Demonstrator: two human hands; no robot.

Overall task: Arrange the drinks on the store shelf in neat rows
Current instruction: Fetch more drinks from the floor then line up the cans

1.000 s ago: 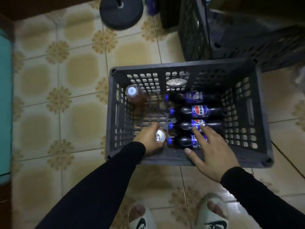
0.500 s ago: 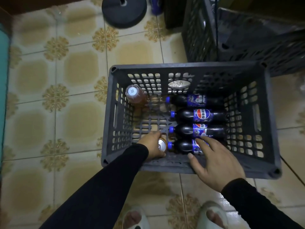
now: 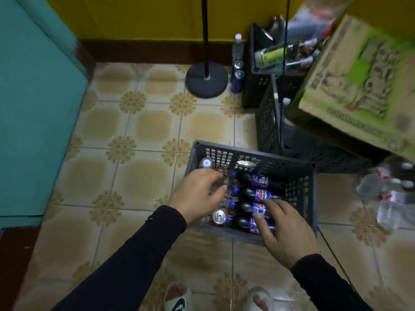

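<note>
**Left hand off the can, both hands over the crate**

Since a second ago the left hand [image 3: 197, 194] has let go of the can [image 3: 219, 217] and risen above the crate's left half; the view has swung up, taking in more floor and wall. The can stands upright at the crate's [image 3: 312, 198] near left, top showing, no longer gripped.

Left hand: fingers loosely spread and slightly curled, holding nothing, hovering between the can and a brown bottle [image 3: 206, 163] upright in the far left corner.

Right hand [image 3: 283, 230]: fingers extended, lying across the two nearest cola bottles [image 3: 258, 195]. Not wrapped round either one.

Four dark cola bottles lie on their sides in a row, blue caps pointing left, filling the crate's right half. One more can [image 3: 244, 163] lies against the far wall.

Surroundings: tiled floor, a round black stand base [image 3: 206, 80], more dark crates [image 3: 269, 122] and a cardboard box [image 3: 359, 79] to the right, clear bottles [image 3: 390, 194] on the floor beyond.
</note>
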